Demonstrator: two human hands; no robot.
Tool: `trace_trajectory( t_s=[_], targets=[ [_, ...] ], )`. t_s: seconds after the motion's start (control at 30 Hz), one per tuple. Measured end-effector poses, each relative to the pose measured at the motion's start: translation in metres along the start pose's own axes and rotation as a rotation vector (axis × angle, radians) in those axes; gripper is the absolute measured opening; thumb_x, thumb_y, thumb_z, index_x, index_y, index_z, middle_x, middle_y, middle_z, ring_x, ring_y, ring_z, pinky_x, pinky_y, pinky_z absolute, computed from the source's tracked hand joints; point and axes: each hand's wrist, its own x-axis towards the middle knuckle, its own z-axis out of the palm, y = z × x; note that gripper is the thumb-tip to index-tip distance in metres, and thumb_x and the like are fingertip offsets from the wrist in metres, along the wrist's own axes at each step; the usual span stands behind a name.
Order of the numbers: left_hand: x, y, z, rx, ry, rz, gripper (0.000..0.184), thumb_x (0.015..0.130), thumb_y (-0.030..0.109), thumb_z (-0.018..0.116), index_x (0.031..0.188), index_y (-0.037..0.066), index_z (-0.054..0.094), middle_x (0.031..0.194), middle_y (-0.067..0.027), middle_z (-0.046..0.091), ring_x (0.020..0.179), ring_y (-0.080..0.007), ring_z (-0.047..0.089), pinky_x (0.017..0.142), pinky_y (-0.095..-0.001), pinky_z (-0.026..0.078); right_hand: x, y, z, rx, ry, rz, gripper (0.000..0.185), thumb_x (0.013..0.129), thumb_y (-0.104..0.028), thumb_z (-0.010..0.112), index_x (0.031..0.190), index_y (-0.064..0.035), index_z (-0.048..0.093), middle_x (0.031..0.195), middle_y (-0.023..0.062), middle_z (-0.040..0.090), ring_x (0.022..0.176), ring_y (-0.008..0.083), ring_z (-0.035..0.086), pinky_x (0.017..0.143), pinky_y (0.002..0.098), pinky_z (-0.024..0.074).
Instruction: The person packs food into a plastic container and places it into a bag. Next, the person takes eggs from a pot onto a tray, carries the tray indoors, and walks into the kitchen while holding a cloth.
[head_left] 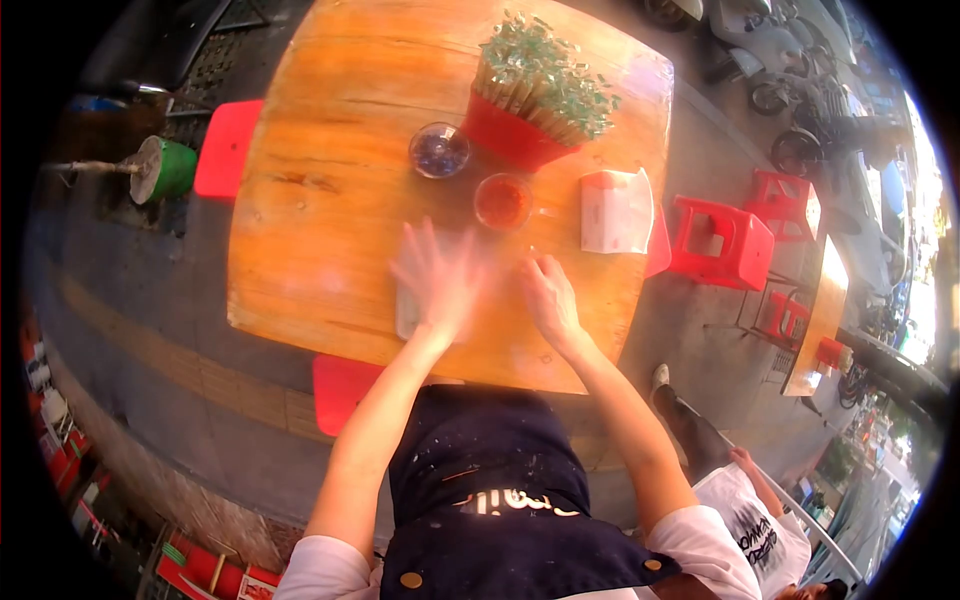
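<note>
My left hand (445, 280) is spread flat, its fingers apart and smeared by motion. It is over a pale flat rectangular thing (407, 308) on the wooden table (320, 240); whether it touches it I cannot tell. My right hand (550, 298) is closed, fingers curled, at the tabletop to the right; anything inside it is hidden. Just beyond the hands stands a clear cup of red sauce (503, 203). A glass bowl with dark contents (439, 150) sits farther left.
Behind the cups is a red container (510, 135) packed with thin skewer-like sticks and green-white tops (550, 70). A tissue pack (616, 211) stands at right. Red stools (722, 243) surround the table. A person in a white shirt (750, 520) is at lower right; motorbikes (800, 100) stand beyond.
</note>
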Motion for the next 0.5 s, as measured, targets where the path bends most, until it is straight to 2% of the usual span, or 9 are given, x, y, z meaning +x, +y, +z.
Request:
trace_trajectory(
  t_s=[0.03, 0.13, 0.23, 0.33, 0.43, 0.5],
  targets=[
    [0.002, 0.001, -0.001, 0.024, -0.019, -0.001, 0.051, 0.086, 0.042, 0.061, 0.134, 0.034, 0.047, 0.149, -0.0226, 0.020, 0.140, -0.0480, 0.006, 0.094, -0.0786, 0.017, 0.001, 0.008, 0.003, -0.022, -0.040, -0.032, 0.027, 0.081, -0.005, 0.062, 0.108, -0.0060, 0.056, 0.095, 0.0159, 0.056, 0.089, 0.0353, 0.057, 0.072, 0.0427, 0.0505],
    [0.005, 0.000, 0.000, 0.051, -0.053, 0.004, 0.054, 0.087, 0.042, 0.060, 0.137, 0.033, 0.044, 0.150, -0.0230, 0.018, 0.141, -0.0477, 0.005, 0.094, -0.0794, 0.016, 0.004, 0.009, -0.001, 0.102, 0.051, -0.093, 0.023, 0.082, -0.005, 0.063, 0.103, -0.0049, 0.056, 0.092, 0.0153, 0.057, 0.084, 0.0336, 0.059, 0.070, 0.0418, 0.0510],
    [0.005, 0.003, -0.010, -0.023, -0.002, 0.027, 0.056, 0.088, 0.041, 0.058, 0.140, 0.024, 0.042, 0.150, -0.0234, 0.018, 0.141, -0.0458, 0.006, 0.095, -0.0786, 0.015, 0.014, -0.030, -0.032, 0.403, 0.112, 0.039, 0.017, 0.082, -0.005, 0.064, 0.098, -0.0034, 0.058, 0.085, 0.0153, 0.059, 0.076, 0.0328, 0.061, 0.068, 0.0406, 0.0514],
    [0.007, 0.006, -0.023, -0.175, 0.076, -0.095, 0.057, 0.090, 0.033, 0.059, 0.139, 0.013, 0.040, 0.148, -0.0236, 0.023, 0.140, -0.0432, 0.015, 0.104, -0.0678, 0.020, 0.052, -0.062, -0.045, 0.450, 0.195, 0.057, 0.014, 0.083, -0.006, 0.065, 0.095, -0.0024, 0.059, 0.082, 0.0159, 0.062, 0.072, 0.0332, 0.063, 0.066, 0.0398, 0.0515],
    [0.011, 0.003, -0.033, -0.528, 0.265, -0.004, 0.050, 0.088, 0.018, 0.063, 0.133, 0.005, 0.046, 0.139, -0.0220, 0.037, 0.131, -0.0385, 0.036, 0.103, -0.0488, 0.035, 0.089, -0.050, -0.015, 0.413, 0.287, 0.059, 0.013, 0.083, -0.006, 0.064, 0.094, -0.0015, 0.059, 0.084, 0.0170, 0.064, 0.075, 0.0344, 0.064, 0.067, 0.0404, 0.0512],
    [0.023, 0.005, -0.034, -0.646, 0.202, 0.077, 0.044, 0.085, 0.008, 0.065, 0.127, 0.003, 0.051, 0.129, -0.0192, 0.046, 0.121, -0.0352, 0.045, 0.097, -0.0409, 0.041, 0.098, -0.044, -0.007, 0.345, 0.276, 0.109, 0.014, 0.083, -0.006, 0.064, 0.095, -0.0009, 0.058, 0.087, 0.0177, 0.065, 0.077, 0.0345, 0.064, 0.068, 0.0409, 0.0510]
  ],
)
